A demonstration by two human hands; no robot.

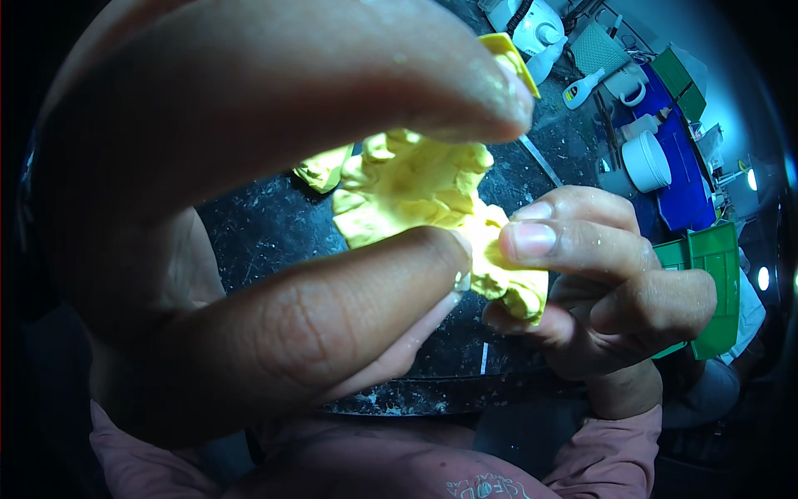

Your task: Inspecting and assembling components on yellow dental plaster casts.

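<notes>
A yellow dental plaster model (399, 195) with a row of tooth shapes is close in front of me, brightly lit. My left hand (274, 324) is very near and large. Its thumb tip presses on the model's near right side, while a finger curves over the far side and hides part of it. With fingertips above and below, my right hand (615, 274) grips a smaller yellow toothed section (515, 283) against the model's right end. Glare hides whether the two are joined. Behind lie another yellow plaster piece (326, 169) and, past my left finger, a flat-edged yellow piece (509, 62).
The dark worktop (258, 241) is dusted with white specks. At the far right stand a white tub (646, 162), a white mug (629, 86), a small bottle (583, 89) and a white machine (532, 25). A green bin (716, 291) is beyond my right hand, near another person's arm (706, 391).
</notes>
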